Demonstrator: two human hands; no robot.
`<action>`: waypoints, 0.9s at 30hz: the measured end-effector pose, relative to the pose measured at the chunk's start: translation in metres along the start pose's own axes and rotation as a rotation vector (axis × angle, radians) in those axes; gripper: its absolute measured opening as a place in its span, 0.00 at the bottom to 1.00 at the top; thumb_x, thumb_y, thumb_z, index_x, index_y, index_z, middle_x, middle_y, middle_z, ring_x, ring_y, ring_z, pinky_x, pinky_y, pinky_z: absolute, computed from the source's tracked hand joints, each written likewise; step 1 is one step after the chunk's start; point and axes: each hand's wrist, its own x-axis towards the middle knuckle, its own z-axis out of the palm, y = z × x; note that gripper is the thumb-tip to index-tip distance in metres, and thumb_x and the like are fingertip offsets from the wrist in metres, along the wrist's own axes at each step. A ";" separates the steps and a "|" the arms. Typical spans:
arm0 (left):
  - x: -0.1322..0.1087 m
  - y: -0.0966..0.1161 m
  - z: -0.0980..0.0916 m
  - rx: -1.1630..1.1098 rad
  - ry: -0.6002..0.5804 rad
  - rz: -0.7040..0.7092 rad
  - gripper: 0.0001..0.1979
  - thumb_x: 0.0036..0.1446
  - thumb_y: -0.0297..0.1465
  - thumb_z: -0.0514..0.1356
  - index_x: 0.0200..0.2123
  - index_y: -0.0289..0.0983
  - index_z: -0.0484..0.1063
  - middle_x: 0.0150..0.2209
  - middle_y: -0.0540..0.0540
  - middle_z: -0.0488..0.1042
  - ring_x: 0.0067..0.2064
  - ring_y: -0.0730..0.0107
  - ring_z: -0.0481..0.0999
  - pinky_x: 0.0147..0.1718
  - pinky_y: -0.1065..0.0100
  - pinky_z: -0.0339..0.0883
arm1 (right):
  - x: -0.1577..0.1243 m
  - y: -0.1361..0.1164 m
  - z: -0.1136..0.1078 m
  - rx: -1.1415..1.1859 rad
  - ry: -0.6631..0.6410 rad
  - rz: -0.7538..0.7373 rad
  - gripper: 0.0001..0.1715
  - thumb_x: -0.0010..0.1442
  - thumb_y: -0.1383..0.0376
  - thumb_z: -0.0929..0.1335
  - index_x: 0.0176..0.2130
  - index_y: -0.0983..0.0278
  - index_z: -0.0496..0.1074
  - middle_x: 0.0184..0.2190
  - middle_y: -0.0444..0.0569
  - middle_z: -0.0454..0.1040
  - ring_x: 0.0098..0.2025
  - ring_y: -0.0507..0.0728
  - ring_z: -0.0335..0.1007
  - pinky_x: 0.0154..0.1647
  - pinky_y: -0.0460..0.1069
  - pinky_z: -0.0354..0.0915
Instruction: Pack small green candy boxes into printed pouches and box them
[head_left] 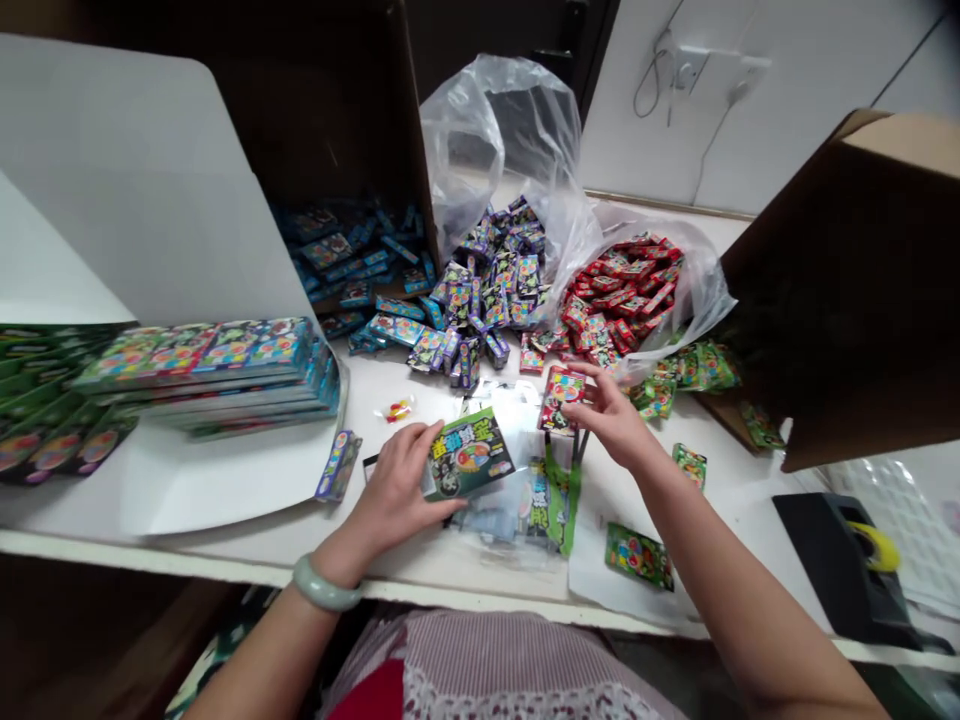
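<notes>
My left hand (405, 475), with a jade-coloured bangle at the wrist, grips a dark-and-green printed candy carton (471, 455) by its left side, thumb along the lower edge. Between the thumb and fingers of my right hand (611, 415) is a small red candy box (561, 398). Beneath and between both hands lie clear plastic bags, one of them with a green printed part (556, 500). Just behind my right hand are loose red boxes (596, 335). A small wrapped sweet (396, 409) rests on the table beyond my left hand.
Purple boxes (495, 275) spill from a clear bag, red ones from another. Blue boxes (360, 260) fill a tipped carton. Stacked printed packs (217, 360) stand left in a white box (240, 490). Green sachets (639, 556) and a black tape dispenser (832, 560) lie right.
</notes>
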 end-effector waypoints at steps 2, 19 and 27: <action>0.001 0.004 0.002 0.001 -0.011 0.021 0.49 0.44 0.42 0.70 0.65 0.40 0.48 0.55 0.36 0.59 0.57 0.43 0.62 0.56 0.44 0.61 | -0.013 -0.006 0.012 0.062 0.053 -0.044 0.34 0.51 0.58 0.72 0.55 0.55 0.59 0.41 0.47 0.74 0.39 0.56 0.73 0.36 0.51 0.71; -0.001 0.011 0.000 -0.020 0.048 0.106 0.51 0.44 0.45 0.70 0.65 0.37 0.47 0.55 0.35 0.60 0.57 0.44 0.62 0.56 0.45 0.61 | -0.035 -0.022 0.030 -0.205 -0.094 0.048 0.23 0.57 0.55 0.69 0.49 0.60 0.66 0.31 0.44 0.69 0.27 0.52 0.66 0.26 0.48 0.63; -0.004 0.010 -0.005 -0.032 -0.022 0.124 0.52 0.44 0.45 0.70 0.66 0.40 0.46 0.55 0.36 0.60 0.56 0.46 0.63 0.55 0.47 0.62 | -0.033 -0.020 0.019 -0.254 -0.239 0.027 0.18 0.60 0.57 0.67 0.49 0.59 0.67 0.28 0.41 0.66 0.26 0.51 0.61 0.26 0.48 0.60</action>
